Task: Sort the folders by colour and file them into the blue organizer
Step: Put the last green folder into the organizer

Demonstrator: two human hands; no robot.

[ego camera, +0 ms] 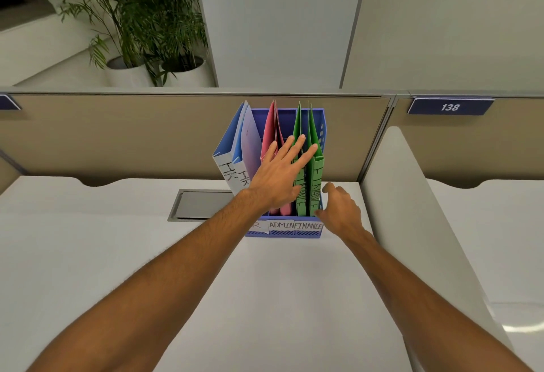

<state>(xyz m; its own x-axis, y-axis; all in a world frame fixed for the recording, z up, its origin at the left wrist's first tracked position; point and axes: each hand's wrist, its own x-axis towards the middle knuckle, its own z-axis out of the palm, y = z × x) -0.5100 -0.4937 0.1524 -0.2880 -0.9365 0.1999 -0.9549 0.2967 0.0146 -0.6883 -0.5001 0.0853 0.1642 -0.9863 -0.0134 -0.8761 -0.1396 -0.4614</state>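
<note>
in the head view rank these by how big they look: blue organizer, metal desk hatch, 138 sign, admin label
1. blue organizer
2. metal desk hatch and 138 sign: close, sign farther back, so unranked
3. admin label

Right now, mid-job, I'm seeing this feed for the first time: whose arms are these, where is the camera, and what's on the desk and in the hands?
There is no machine here. These are a person's two bare arms, seen by one wide-angle camera worn on the head, looking forward and down. On the white desk stands the blue organizer. It holds blue folders leaning at the left, pink folders above the ADMIN label, and green folders above the FINANCE label. The left hand lies with straight, spread fingers against the pink and green folders. The right hand is loosely curled at the organizer's right front corner. Neither hand holds anything. A metal hatch is set into the desk.
</note>
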